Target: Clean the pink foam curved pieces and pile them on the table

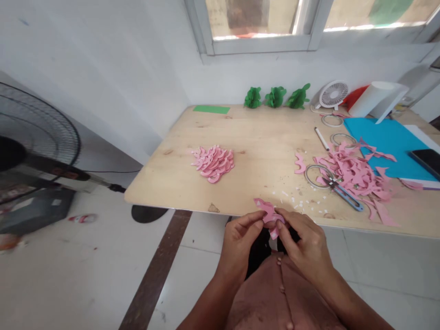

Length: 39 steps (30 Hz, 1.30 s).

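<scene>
Both hands meet just below the table's near edge, pinching one small pink foam cut-out (pixel 269 213). My left hand (pixel 240 238) grips its left side with thumb and fingers closed. My right hand (pixel 304 240) pinches its right side. A heap of finished pink curved pieces (pixel 213 163) lies on the wooden table (pixel 261 137) to the upper left. Pink foam scraps (pixel 354 174) are piled to the right, with scissors (pixel 338 188) lying partly under them.
Three green paper ornaments (pixel 275 97), a small white desk fan (pixel 332 94), a white roll (pixel 373 98), blue sheets (pixel 385 142), a phone (pixel 428 160), a pen (pixel 321 138) and a green sheet (pixel 211 109) lie on the table. A black floor fan (pixel 37 142) stands left on the tiled floor.
</scene>
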Each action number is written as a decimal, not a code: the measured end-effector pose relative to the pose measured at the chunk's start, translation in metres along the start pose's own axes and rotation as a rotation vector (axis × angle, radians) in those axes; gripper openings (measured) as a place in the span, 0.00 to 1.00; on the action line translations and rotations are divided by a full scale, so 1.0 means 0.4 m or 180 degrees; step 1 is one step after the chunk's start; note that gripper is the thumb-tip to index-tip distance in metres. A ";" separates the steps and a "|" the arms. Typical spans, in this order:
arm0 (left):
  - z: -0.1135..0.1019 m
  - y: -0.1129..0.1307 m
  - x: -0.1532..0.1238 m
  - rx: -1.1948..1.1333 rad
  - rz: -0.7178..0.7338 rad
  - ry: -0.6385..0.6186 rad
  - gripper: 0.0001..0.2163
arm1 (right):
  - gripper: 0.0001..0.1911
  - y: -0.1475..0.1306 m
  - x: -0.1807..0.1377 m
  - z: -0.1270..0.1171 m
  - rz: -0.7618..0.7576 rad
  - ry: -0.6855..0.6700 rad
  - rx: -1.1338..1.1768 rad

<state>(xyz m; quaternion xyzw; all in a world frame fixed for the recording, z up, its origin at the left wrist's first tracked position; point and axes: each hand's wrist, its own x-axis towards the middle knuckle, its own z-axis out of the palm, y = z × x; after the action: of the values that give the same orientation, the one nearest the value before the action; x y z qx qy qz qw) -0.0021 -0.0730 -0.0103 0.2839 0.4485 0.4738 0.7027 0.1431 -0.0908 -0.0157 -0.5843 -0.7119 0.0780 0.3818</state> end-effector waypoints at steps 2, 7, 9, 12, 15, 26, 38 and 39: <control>-0.001 0.000 0.000 -0.0017 -0.0012 -0.0021 0.09 | 0.12 0.001 -0.001 0.000 0.0010 -0.0002 0.0008; 0.003 0.003 0.005 0.0094 0.0016 -0.0025 0.09 | 0.12 0.003 -0.001 -0.001 0.0026 -0.0001 0.0046; 0.004 0.004 0.007 0.0139 0.0024 0.0002 0.10 | 0.12 0.004 -0.002 -0.001 0.0042 -0.0014 0.0078; 0.005 0.007 0.009 0.0171 0.0043 0.0032 0.10 | 0.12 0.004 -0.002 -0.002 0.0061 -0.0034 0.0101; 0.003 0.009 0.009 0.0209 0.0052 0.0006 0.11 | 0.12 0.001 0.001 -0.002 0.0081 -0.0046 0.0121; 0.004 0.018 0.012 0.0328 0.0150 0.0017 0.08 | 0.12 -0.006 0.004 0.000 0.0101 -0.0197 0.0141; -0.006 0.019 0.015 0.1053 0.0558 0.0037 0.08 | 0.11 -0.002 0.007 0.005 0.0037 -0.0441 0.0122; -0.007 0.020 0.014 0.1132 0.0589 0.0043 0.08 | 0.11 -0.002 0.007 0.005 0.0027 -0.0455 0.0127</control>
<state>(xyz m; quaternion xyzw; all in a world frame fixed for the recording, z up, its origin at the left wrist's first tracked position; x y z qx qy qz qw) -0.0071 -0.0648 -0.0069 0.4404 0.5019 0.4515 0.5919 0.1411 -0.0879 -0.0154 -0.5726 -0.7331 0.1354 0.3412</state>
